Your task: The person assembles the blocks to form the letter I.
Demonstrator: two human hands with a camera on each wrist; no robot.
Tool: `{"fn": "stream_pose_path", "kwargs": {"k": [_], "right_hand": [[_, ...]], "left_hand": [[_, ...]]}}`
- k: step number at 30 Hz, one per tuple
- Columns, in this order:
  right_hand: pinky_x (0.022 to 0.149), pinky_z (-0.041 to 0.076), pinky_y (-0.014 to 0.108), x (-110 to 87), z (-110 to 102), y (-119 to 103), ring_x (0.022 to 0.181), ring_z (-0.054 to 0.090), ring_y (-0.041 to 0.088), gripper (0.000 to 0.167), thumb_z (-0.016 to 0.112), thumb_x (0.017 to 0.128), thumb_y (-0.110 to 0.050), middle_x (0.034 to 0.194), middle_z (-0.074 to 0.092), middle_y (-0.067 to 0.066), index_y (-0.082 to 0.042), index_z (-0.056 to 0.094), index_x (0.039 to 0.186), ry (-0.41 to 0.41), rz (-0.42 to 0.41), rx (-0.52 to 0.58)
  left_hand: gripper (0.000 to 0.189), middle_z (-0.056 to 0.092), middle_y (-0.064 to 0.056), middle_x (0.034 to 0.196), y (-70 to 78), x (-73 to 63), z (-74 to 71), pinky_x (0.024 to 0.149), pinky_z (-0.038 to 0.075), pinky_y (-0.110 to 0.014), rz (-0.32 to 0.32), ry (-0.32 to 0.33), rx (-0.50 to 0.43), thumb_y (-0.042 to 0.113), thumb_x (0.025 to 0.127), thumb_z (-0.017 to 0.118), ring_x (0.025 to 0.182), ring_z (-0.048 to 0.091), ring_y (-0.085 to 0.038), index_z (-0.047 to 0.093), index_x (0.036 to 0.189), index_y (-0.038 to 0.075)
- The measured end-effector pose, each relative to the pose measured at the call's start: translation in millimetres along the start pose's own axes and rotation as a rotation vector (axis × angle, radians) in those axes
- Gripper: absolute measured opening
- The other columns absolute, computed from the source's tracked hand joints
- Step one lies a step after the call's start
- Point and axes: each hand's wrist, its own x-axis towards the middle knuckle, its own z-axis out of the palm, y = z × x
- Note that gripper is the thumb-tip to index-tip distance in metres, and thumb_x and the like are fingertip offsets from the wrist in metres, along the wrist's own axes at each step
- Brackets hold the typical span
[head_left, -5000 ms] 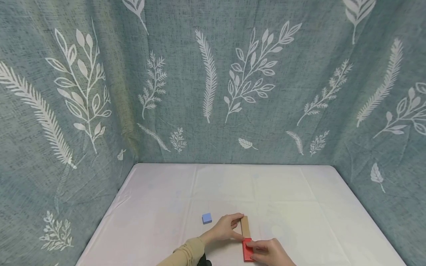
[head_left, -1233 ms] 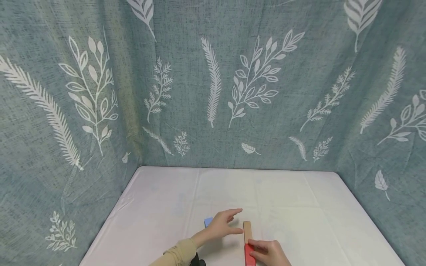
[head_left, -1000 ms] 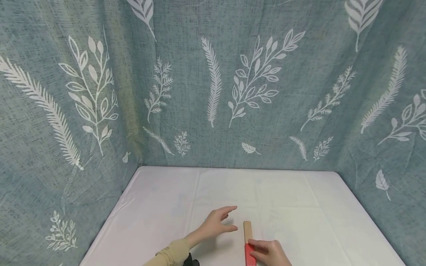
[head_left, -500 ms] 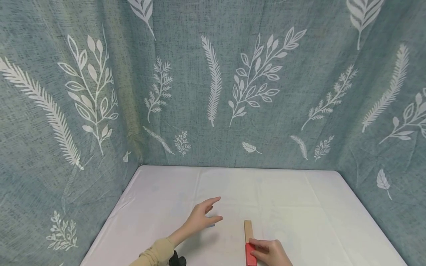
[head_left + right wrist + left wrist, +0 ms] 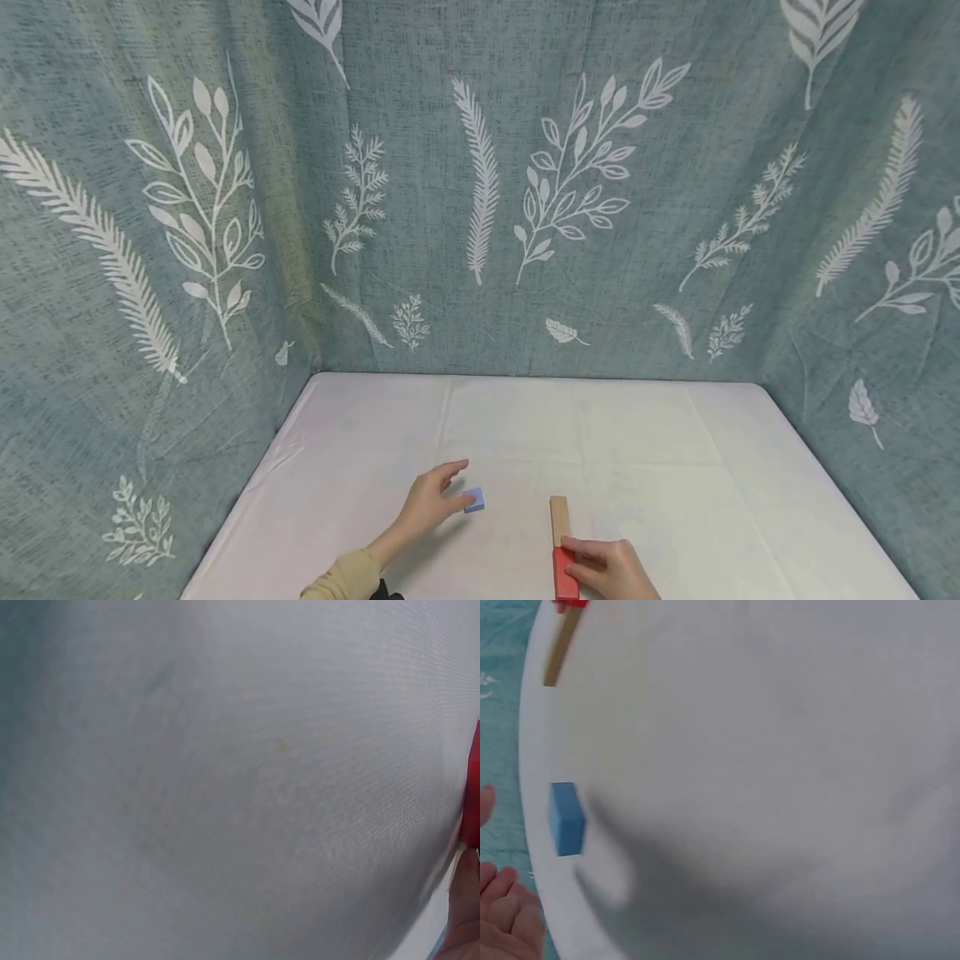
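A small blue block (image 5: 478,500) lies on the white table, left of a wooden block (image 5: 559,521) and a red block (image 5: 564,587) set end to end in one line. My left hand (image 5: 426,507) is beside the blue block with thumb and fingers spread; the thumb overlaps it in the head view. The left wrist view has a gap between those fingers and the blue block (image 5: 568,820). With thumb and forefinger, my right hand (image 5: 613,570) pinches the red block near the joint with the wooden one. Only an edge of the red block (image 5: 472,795) enters the right wrist view.
A white cloth covers the table (image 5: 645,433). Blue-green curtains (image 5: 480,200) with white leaf prints surround its back and sides. A black object (image 5: 384,592) shows by the left sleeve at the bottom edge.
My left hand has left the wooden block and moved left to the blue block, its fingers spread. The right hand stays at the red block.
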Motion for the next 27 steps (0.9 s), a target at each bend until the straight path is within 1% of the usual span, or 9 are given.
{"fn": "stream_pose_path", "kwargs": {"k": [4,9,12,18,22,27], "right_hand": [[0.073,0.057,0.011,0.6,0,-2,0.095,0.066,0.003,0.039,0.071,0.084,-0.021,0.104,0.070,0.023,0.007,0.067,0.110,-0.016,0.029,0.030],[0.073,0.057,0.012,0.6,0,-2,0.095,0.066,0.005,0.039,0.071,0.084,-0.021,0.104,0.070,0.023,0.007,0.067,0.111,-0.017,0.040,0.025],[0.073,0.058,0.013,1.2,0,-2,0.095,0.066,0.004,0.039,0.071,0.084,-0.022,0.105,0.070,0.022,0.007,0.067,0.111,-0.022,0.057,0.025],[0.073,0.059,0.015,1.3,0,-1,0.095,0.066,0.006,0.039,0.071,0.084,-0.021,0.105,0.069,0.022,0.008,0.067,0.111,-0.024,0.061,0.032],[0.073,0.059,0.015,1.2,0,-2,0.095,0.066,0.005,0.040,0.071,0.084,-0.021,0.105,0.069,0.023,0.008,0.066,0.111,-0.029,0.070,0.035],[0.074,0.059,0.015,1.2,0,-2,0.095,0.065,0.001,0.041,0.071,0.084,-0.023,0.107,0.069,0.022,0.006,0.066,0.113,-0.040,0.103,0.040]], "left_hand": [[0.053,0.058,-0.027,0.126,-9.7,-4.8,2.9,0.098,0.050,-0.048,-0.013,-0.017,0.043,0.014,0.079,0.075,0.117,0.054,-0.045,0.056,0.122,-0.009],[0.048,0.061,-0.025,0.122,-17.1,-7.1,7.4,0.096,0.052,-0.044,-0.027,0.016,0.045,0.013,0.078,0.076,0.114,0.058,-0.042,0.060,0.118,-0.008],[0.046,0.062,-0.025,0.120,-19.3,-8.6,9.6,0.096,0.052,-0.044,-0.032,0.035,0.029,0.013,0.077,0.076,0.113,0.058,-0.042,0.061,0.115,-0.008],[0.046,0.062,-0.028,0.118,-22.1,-12.1,13.8,0.095,0.053,-0.038,-0.036,0.042,-0.021,0.011,0.076,0.077,0.113,0.059,-0.042,0.061,0.113,-0.009],[0.045,0.062,-0.027,0.118,-26.3,-12.6,16.7,0.095,0.053,-0.037,-0.035,0.056,-0.008,0.010,0.075,0.077,0.113,0.059,-0.042,0.061,0.113,-0.009],[0.042,0.065,-0.026,0.115,-28.1,-12.2,18.9,0.094,0.054,-0.036,-0.028,0.085,0.023,0.009,0.074,0.077,0.110,0.060,-0.040,0.063,0.110,-0.007]]}}
